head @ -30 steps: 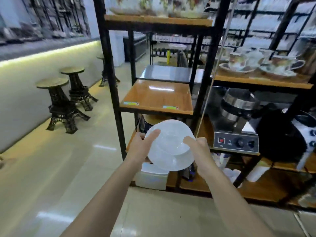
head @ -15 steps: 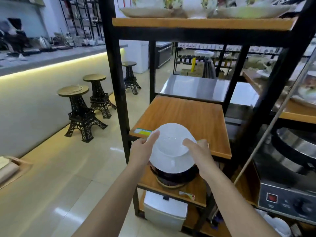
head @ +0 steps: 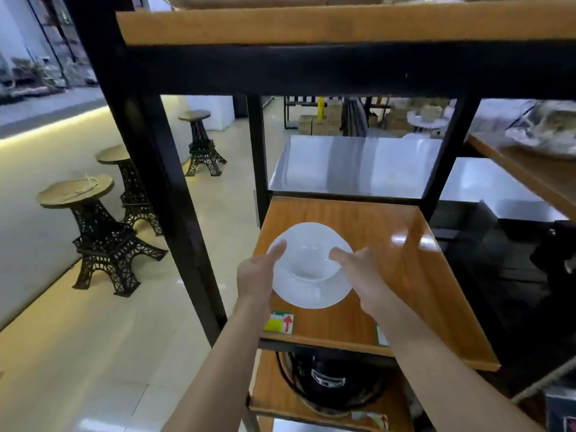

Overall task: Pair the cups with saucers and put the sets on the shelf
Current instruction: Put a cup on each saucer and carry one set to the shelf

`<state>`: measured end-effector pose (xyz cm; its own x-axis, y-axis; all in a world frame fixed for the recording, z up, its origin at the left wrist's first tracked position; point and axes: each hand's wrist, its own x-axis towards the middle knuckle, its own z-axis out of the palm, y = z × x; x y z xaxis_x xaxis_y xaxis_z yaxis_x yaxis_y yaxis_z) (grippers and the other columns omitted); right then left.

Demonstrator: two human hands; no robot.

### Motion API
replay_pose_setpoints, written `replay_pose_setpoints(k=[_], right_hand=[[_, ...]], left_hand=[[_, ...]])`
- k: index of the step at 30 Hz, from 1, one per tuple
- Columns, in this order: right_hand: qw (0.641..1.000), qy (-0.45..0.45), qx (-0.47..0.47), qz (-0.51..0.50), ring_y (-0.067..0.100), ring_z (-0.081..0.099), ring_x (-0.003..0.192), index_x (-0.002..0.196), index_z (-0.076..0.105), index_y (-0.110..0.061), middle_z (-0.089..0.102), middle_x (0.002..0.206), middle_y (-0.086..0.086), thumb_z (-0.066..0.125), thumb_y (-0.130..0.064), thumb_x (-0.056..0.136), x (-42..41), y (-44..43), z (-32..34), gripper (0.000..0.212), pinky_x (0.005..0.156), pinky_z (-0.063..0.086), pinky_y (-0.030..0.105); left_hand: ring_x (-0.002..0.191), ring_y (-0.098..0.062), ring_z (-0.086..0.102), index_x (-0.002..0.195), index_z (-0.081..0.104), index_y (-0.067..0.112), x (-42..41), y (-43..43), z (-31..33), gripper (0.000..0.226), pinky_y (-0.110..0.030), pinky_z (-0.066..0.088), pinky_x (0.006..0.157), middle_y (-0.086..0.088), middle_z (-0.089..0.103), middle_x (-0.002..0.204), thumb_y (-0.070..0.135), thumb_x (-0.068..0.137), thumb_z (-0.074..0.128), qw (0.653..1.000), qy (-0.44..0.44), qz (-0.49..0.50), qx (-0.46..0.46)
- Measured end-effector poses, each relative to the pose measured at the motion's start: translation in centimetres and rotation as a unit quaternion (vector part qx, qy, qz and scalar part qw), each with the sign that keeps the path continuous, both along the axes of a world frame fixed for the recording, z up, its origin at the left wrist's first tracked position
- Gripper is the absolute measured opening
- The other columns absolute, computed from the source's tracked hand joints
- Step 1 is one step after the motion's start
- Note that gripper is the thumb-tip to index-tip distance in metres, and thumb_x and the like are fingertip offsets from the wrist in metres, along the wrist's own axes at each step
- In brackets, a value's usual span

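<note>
Head view: two hands' grips, left hand (head: 256, 275) and right hand (head: 361, 274), hold one cup (head: 307, 260) on one saucer (head: 314, 291).

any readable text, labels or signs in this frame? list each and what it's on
No legible words anywhere.
Sticker at the front left of the wooden shelf: red up arrow beside a yellow-green block, print too blurred to read.
Sticker at the shelf's front edge, partly behind the right forearm: unreadable.
Sticker on the lower shelf: red arrow, text blurred.
Black appliance below: pale marking, unreadable.
</note>
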<state>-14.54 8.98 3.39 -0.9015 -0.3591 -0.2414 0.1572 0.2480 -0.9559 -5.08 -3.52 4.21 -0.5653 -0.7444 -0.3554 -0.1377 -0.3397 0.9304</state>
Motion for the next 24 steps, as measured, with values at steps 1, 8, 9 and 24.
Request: replay_pose_setpoints(k=[1, 8, 9, 24], right_hand=[[1.0, 0.002, 0.008, 0.001, 0.013, 0.052, 0.082, 0.111, 0.043, -0.014, 0.053, 0.094, 0.001, 0.06, -0.034, 0.08, -0.8, -0.8, 0.0, 0.041, 0.056, 0.038, 0.023], [1.0, -0.002, 0.009, -0.022, 0.014, 0.054, 0.077, 0.095, 0.051, -0.011, 0.053, 0.085, 0.001, 0.061, -0.029, 0.079, -4.6, -5.2, -0.5, 0.026, 0.054, 0.04, 0.026], [1.0, -0.015, 0.012, -0.019, 0.014, 0.053, 0.078, 0.097, 0.048, -0.011, 0.052, 0.087, 0.001, 0.061, -0.03, 0.079, -5.0, -5.6, -0.6, 0.029, 0.055, 0.041, 0.027], [0.995, -0.038, 0.088, -0.008, 0.014, 0.052, 0.078, 0.118, 0.042, -0.007, 0.05, 0.089, 0.001, 0.06, -0.035, 0.079, -7.7, -8.2, -2.7, 0.052, 0.054, 0.039, 0.025]], left_hand=[[0.1, -0.032, 0.06, 0.108, 0.063, 0.004, -0.6, -0.6, -0.1, 0.053, -0.051, 0.05, 0.091, -0.012, 0.065, 0.108, 0.042, 0.073, 0.075, 1.0, 0.014, 0.001, 0.016], [0.103, -0.032, 0.059, 0.114, 0.064, 0.006, -4.4, -4.3, -1.2, 0.046, -0.05, 0.049, 0.095, -0.013, 0.065, 0.112, 0.026, 0.074, 0.075, 0.997, 0.036, 0.025, 0.065], [0.103, -0.033, 0.059, 0.112, 0.064, 0.006, -4.9, -4.7, -1.4, 0.045, -0.05, 0.049, 0.095, -0.012, 0.065, 0.111, 0.027, 0.073, 0.076, 0.997, 0.035, 0.031, 0.069], [0.088, -0.029, 0.057, 0.076, 0.059, 0.013, -7.6, -7.4, -3.1, 0.024, -0.043, 0.05, 0.083, 0.001, 0.056, 0.08, 0.031, 0.074, 0.074, 0.997, -0.037, 0.048, 0.05]])
